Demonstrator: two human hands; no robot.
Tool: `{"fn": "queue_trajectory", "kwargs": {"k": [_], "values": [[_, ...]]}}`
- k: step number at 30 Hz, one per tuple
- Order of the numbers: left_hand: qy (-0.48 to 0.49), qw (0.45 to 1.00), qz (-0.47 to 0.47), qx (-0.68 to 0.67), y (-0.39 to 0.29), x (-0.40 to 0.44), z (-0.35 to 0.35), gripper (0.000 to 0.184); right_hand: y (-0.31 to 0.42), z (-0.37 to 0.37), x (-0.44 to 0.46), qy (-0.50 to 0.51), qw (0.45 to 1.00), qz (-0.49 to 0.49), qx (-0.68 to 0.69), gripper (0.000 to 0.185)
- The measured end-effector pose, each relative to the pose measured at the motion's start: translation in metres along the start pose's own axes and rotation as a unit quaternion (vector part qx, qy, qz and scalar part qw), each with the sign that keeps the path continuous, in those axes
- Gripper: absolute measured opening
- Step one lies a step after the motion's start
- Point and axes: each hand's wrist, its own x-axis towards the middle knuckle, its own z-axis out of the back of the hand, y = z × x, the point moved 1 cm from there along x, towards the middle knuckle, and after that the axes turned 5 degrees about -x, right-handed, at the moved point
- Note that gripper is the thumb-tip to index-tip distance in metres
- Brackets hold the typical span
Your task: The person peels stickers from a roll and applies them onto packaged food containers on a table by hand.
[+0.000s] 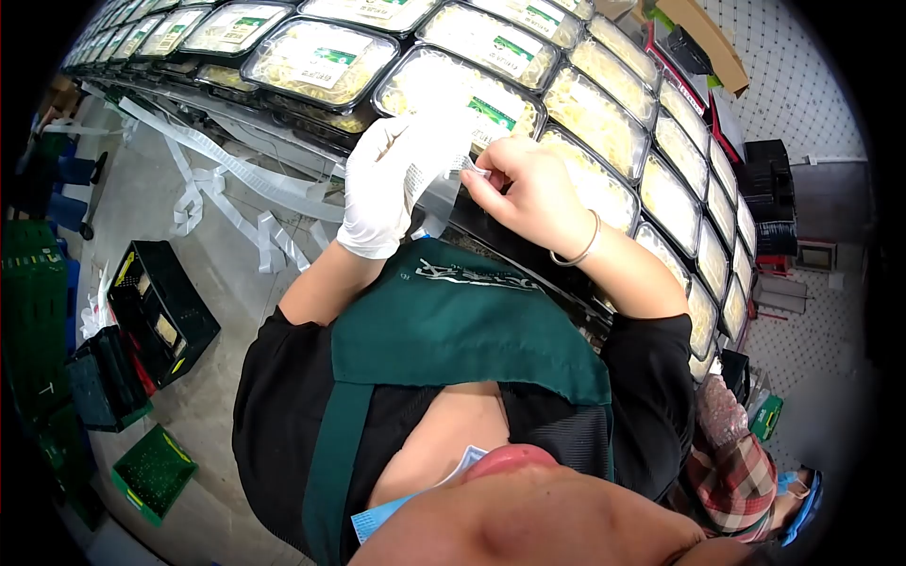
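My left hand point(370, 193), in a white glove, is closed around a strip of printed labels point(425, 173). Its fingertips are washed out by bright light. My right hand point(530, 193) is bare with a bangle at the wrist, and its thumb and index finger pinch the label edge beside the glove. Just beyond both hands lies a clear-lidded tray of pale, noodle-like food point(420, 87) with a green and white label point(493, 115) on its lid. The tray under my right forearm is partly hidden.
Many similar packed trays point(316, 64) cover the table in rows to the left and right. Loose white backing strips point(236, 174) hang down to the floor. Black crates point(162, 311) and a green crate point(154, 472) stand at left. Another person's plaid sleeve point(731, 481) shows at lower right.
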Motion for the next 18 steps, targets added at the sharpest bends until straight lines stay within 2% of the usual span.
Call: {"fn": "queue_trajectory", "kwargs": {"k": [2,3,4,5,7,8,9,11,12,14,15,16,18], "values": [[0.021,1.0,0.008,-0.015,-0.004,-0.002,0.002,0.013,-0.007,-0.005,0.003,-0.018,1.0,0.007,-0.019,0.021],[0.039,0.998,0.042,-0.028,-0.005,-0.003,0.002,0.014,-0.011,-0.005,0.005,-0.037,0.999,0.013,-0.038,0.023],[0.058,0.995,0.076,-0.04,-0.006,-0.004,0.002,0.015,-0.014,-0.004,0.007,-0.012,0.995,-0.008,-0.1,0.033],[0.06,0.995,0.076,-0.039,-0.007,-0.003,0.004,0.015,-0.015,-0.003,0.008,-0.014,0.995,-0.008,-0.101,0.033],[0.003,0.987,0.141,-0.076,-0.004,0.0,0.011,0.016,-0.015,0.001,0.01,-0.007,0.984,-0.03,-0.173,0.043],[0.005,0.987,0.142,-0.077,-0.002,0.002,0.014,0.016,-0.011,0.002,0.01,-0.034,0.978,-0.051,-0.199,0.049],[0.072,0.977,0.018,0.202,-0.003,0.003,0.016,0.016,-0.01,0.005,0.01,-0.035,0.978,-0.052,-0.201,0.049],[0.133,0.871,-0.111,0.46,0.0,0.006,0.02,0.016,-0.01,0.013,0.008,-0.056,0.989,-0.028,-0.134,0.045],[0.115,0.892,-0.11,0.422,0.004,0.009,0.023,0.016,-0.007,0.015,0.004,-0.101,0.986,0.045,-0.124,0.037],[0.096,0.913,-0.106,0.382,0.005,0.008,0.026,0.015,0.007,0.016,-0.006,-0.064,0.994,0.046,-0.076,0.024],[0.072,0.967,-0.057,0.24,0.003,0.003,0.027,0.016,0.012,0.013,-0.007,-0.046,0.996,0.051,-0.054,0.021],[0.047,0.995,-0.005,0.091,0.001,-0.001,0.027,0.016,0.016,0.008,-0.005,-0.019,0.999,0.012,-0.039,0.018],[0.037,0.994,0.056,-0.088,-0.004,-0.006,0.016,0.019,0.016,-0.001,-0.003,-0.02,1.0,-0.01,-0.013,0.021]]}}
